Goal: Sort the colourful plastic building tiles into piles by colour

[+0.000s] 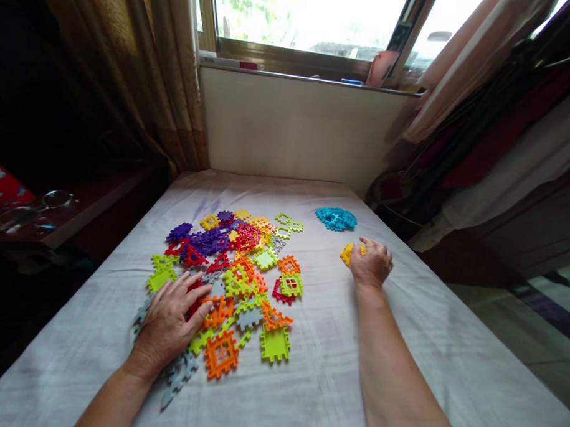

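Note:
My left hand (172, 315) lies with fingers spread over the near-left part of a mixed pile of plastic interlocking tiles. Grey, red and orange tiles (221, 354) are around and under it. Farther right, my right hand (372, 264) is closed, fingers curled over a yellow interlocking tile (346, 253) at the bed surface. Part of that yellow tile is hidden by the hand, and whether more than one is there I cannot tell. Beyond it sits a small heap of blue tiles (336, 219). Purple tiles (209, 241) gather at the pile's far left, and a lime-green tile (275, 344) lies at its near edge.
The pieces lie on a pale bedsheet (321, 377). A window sill (294, 74) with small items and a pink cup (381, 68) is ahead. A curtain (172, 79) and a dark side table with eyeglasses (56, 198) are left; clothes (510, 178) hang right.

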The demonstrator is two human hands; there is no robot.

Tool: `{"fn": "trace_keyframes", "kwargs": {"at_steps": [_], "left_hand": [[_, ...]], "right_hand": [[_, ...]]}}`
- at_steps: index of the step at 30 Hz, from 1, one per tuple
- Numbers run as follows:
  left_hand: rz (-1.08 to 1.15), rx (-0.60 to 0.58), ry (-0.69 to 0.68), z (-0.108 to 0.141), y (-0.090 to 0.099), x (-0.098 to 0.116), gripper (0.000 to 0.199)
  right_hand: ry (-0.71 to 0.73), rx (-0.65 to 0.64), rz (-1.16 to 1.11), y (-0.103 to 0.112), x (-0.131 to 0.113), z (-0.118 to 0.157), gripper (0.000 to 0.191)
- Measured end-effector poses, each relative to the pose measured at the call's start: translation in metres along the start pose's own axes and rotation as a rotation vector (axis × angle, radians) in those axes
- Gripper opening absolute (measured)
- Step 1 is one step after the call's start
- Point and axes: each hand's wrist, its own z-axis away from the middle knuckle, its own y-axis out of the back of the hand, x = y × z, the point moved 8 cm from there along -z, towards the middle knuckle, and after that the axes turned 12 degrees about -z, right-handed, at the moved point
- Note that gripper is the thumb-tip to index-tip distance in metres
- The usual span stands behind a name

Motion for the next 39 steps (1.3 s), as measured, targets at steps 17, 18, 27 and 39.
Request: {"fn": "trace_keyframes", "kwargs": {"at_steps": [17,18,27,39], "left_hand": [[0.063,0.035,0.032,0.0,0.008,0.005,0.034],[0.065,0.045,0.033,0.0,0.008,0.005,0.034],[0.057,0.105,0.094,0.002,0.012,0.004,0.056],[0.108,-0.022,0.071,0.002,0.007,0.007,0.032]], "right_hand": [[0.557,-0.818,-0.028,-0.13,-0.224,0.114,0.065],[0.583,-0.802,-0.065,-0.126,-0.225,0.118,0.063],[0.863,-0.94,-0.467,-0.069,-0.236,0.198,0.052],[0.79,-0.883,-0.453,-0.084,-0.213,0.139,0.035]]}}
